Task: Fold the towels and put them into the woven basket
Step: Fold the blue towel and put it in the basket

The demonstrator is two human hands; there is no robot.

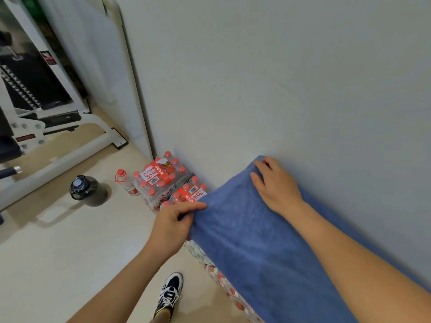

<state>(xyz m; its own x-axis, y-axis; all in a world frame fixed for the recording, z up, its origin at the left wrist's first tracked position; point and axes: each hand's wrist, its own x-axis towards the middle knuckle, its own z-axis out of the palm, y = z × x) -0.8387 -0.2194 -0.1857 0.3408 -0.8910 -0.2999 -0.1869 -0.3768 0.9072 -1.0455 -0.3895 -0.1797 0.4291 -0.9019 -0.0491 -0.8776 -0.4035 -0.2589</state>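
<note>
- Beige floor point(70, 252) runs far left of the grip; a white gym machine point(46, 127) stands on it.
- A dark jug point(87, 191), a single bottle point(126, 183) and red-capped water packs point(161, 180) sit beyond the left hand, the packs against the pale wall point(279, 78).
- A shoe point(170, 294) shows below the left forearm.
- Left hand point(172, 224): thumb on top and fingers curled under, pinching the towel's point(251, 252) left edge.
- Right hand point(275, 187): palm down on the towel's far corner by the wall, fingertips bent; whether they grip cannot be told.
- The towel is blue, spread flat and smooth between both hands, draped over the basket point(219, 276), whose woven side shows just under the pinch.
</note>
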